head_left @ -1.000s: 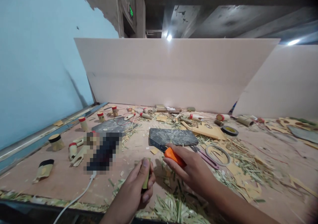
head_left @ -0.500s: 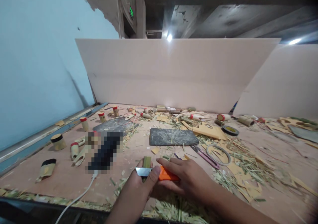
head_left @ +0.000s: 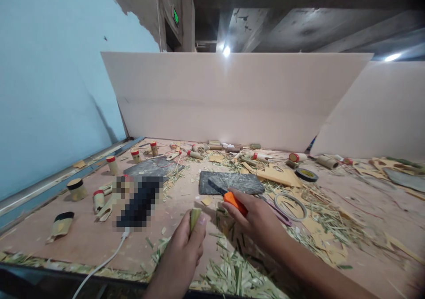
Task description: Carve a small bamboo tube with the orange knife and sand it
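Note:
My left hand (head_left: 189,241) is closed around a short green bamboo piece (head_left: 195,218), whose upper end sticks out above the thumb. In my right hand (head_left: 255,212) is a utility knife with an orange handle (head_left: 234,202), gripped by its body. Its blade (head_left: 215,187) points up and left over a dark grey sharpening stone (head_left: 247,183); whether the blade touches the stone I cannot tell. A heap of green bamboo shavings (head_left: 237,272) lies on the table below my hands.
Bamboo tubes with red ends, such as one tube (head_left: 112,165), stand at left. A pixelated dark object (head_left: 139,204) has a white cable (head_left: 102,263). At right are a pale tape roll (head_left: 303,212), pink-handled scissors (head_left: 282,218) and dark tape (head_left: 307,175). A white board (head_left: 232,100) stands behind.
My right hand has moved the utility knife away from the bamboo piece, up and right to the sharpening stone. My left hand still holds the bamboo in about the same place.

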The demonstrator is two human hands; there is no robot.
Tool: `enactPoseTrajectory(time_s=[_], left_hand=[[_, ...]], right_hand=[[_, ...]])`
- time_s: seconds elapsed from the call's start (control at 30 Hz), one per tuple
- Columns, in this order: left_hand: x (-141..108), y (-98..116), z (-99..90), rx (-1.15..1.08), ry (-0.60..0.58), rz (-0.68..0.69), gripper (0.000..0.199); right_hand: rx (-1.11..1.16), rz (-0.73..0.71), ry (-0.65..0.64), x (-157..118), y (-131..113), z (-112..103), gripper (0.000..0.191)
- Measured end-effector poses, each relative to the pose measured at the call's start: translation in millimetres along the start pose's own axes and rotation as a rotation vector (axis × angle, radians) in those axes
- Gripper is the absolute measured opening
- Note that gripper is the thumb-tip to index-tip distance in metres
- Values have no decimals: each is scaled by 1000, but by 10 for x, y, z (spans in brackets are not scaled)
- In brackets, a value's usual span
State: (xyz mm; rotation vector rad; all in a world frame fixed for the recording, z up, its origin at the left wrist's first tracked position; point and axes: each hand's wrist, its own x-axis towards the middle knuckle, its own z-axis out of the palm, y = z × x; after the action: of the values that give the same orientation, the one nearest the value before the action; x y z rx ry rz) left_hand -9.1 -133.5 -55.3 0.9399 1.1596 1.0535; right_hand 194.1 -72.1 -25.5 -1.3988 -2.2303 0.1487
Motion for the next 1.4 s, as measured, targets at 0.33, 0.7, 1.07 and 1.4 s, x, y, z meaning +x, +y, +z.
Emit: enactPoseTrajectory(time_s=[0.33, 0.7, 1.07, 1.4], left_hand=[[29, -26, -47, 106, -95, 74, 60], [8, 27, 147, 826, 176, 43, 40], [-76, 48, 93, 676, 138, 134, 45], [24, -8, -54, 85, -210, -22, 64]], right_hand=[[303, -51, -83, -54, -163, -40, 29], [655, 119, -325, -63, -217, 19, 31], [624, 86, -196, 28, -164, -39, 23], [365, -56, -206, -20, -99, -13, 26]])
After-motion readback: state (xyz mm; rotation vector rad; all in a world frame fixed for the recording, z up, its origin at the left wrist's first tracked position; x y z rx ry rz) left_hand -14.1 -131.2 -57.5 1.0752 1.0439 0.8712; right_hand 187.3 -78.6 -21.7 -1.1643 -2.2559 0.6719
